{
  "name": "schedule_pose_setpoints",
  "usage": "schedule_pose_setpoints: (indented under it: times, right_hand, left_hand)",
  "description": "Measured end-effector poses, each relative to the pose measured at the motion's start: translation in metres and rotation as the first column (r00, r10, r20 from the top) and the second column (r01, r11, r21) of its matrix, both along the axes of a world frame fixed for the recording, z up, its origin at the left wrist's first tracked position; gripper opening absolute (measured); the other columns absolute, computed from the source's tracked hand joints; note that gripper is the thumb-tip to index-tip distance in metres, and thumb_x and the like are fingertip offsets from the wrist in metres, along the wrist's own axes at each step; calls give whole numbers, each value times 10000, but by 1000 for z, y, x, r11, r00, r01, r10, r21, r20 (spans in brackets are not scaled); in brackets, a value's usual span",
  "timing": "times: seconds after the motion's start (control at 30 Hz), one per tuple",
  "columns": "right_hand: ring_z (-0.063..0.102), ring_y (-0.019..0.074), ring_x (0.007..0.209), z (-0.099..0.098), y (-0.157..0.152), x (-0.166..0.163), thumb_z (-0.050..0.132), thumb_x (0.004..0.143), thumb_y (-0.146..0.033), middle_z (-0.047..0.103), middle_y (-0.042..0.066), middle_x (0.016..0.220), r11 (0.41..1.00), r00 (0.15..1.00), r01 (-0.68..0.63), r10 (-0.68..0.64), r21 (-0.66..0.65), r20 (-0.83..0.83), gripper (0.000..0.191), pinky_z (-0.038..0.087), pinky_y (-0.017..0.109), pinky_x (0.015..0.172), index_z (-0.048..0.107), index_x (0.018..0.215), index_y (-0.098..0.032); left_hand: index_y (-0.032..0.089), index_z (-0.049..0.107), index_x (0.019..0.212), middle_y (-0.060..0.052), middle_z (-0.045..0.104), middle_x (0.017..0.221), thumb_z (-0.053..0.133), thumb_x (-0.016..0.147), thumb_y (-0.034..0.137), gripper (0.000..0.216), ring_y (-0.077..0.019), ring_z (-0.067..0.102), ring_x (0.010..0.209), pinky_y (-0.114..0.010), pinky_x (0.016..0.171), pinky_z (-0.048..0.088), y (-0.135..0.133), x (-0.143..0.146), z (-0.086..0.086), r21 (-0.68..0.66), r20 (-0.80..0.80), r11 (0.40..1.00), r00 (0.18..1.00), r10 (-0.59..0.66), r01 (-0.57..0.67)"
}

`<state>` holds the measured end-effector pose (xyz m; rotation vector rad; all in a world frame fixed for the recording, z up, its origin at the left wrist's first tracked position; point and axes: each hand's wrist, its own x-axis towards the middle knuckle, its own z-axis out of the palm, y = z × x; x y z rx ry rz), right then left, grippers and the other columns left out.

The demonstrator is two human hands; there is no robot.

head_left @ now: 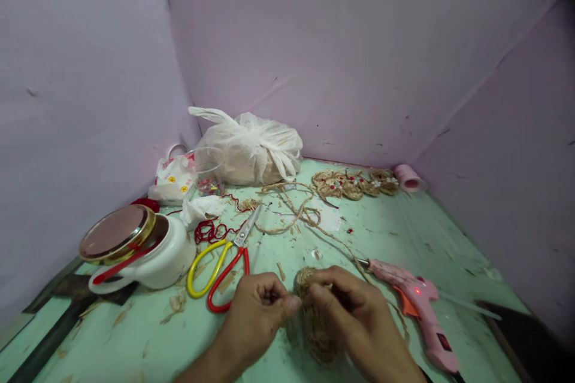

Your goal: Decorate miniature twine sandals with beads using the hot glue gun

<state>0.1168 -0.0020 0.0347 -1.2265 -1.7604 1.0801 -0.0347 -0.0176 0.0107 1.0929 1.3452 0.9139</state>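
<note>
My two hands meet low in the middle over a jute-wrapped piece (314, 326) on the green table (381, 233). Curled, my left hand (256, 317) pinches at the piece's upper left side. From the right, my right hand (354, 311) wraps its fingers over the top. A jute cord (305, 215) runs from the piece back across the table in loose loops. What lies under the hands is hidden.
Scissors with yellow and red handles (220, 263) lie left of the hands. A pink glue gun (417, 305) lies right, light on. A white pot with gold lid (135, 248) stands left. Behind: a white plastic bag (251, 146), finished jute flowers (354, 184), a pink roll (408, 178), red thread (211, 230).
</note>
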Motion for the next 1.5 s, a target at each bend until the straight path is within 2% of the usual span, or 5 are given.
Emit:
schedule_pose_setpoints:
  times: [0.5, 0.73, 0.87, 1.07, 1.5]
  right_hand:
    - [479, 138, 541, 7, -21, -8, 338, 852, -230, 507, 17, 621, 946, 903, -270, 185, 178, 387, 210, 327, 238, 481, 436, 670, -192]
    - [261, 108, 449, 26, 4, 28, 348, 886, -388, 264, -54, 506, 921, 934, 356, -345, 157, -93, 381, 208, 251, 415, 299, 546, -223]
    - [252, 99, 436, 26, 4, 56, 489, 811, -459, 251, -59, 482, 861, 849, 508, -498, 20, -176, 435, 212, 250, 404, 318, 490, -219]
    - [487, 119, 536, 27, 0, 53, 612, 722, -377, 560, -4, 676, 899, 899, 432, -436, 73, 46, 295, 359, 214, 425, 570, 963, -212]
    - [570, 148, 550, 55, 30, 11, 531, 787, -410, 632, 20, 664, 933, 953, 205, -259, 295, 157, 256, 418, 239, 437, 650, 838, -189]
  left_hand:
    - [158, 514, 454, 31, 424, 431, 601, 651, 240, 230, -83, 366, 445, -204, 438, 266, -15, -9, 25, 249, -337, 940, 930, -143, 235]
    - [187, 619, 784, 20, 577, 580, 588, 694, 250, 114, -69, 381, 405, -202, 398, 266, -10, -22, 26, 296, 164, 898, 944, 287, -325]
    - [155, 605, 649, 3, 568, 548, 556, 651, 191, 62, -76, 401, 428, -203, 403, 251, -3, -28, 25, 204, 342, 909, 897, 281, -363]
    - [164, 452, 442, 12, 428, 417, 423, 767, 375, 389, -80, 332, 385, -229, 392, 210, 1, -19, 9, 128, 274, 967, 945, 179, -220]
    - [171, 446, 494, 38, 377, 452, 367, 813, 448, 430, -92, 345, 447, -240, 465, 254, -4, -7, -6, 197, 16, 978, 997, 70, -72]
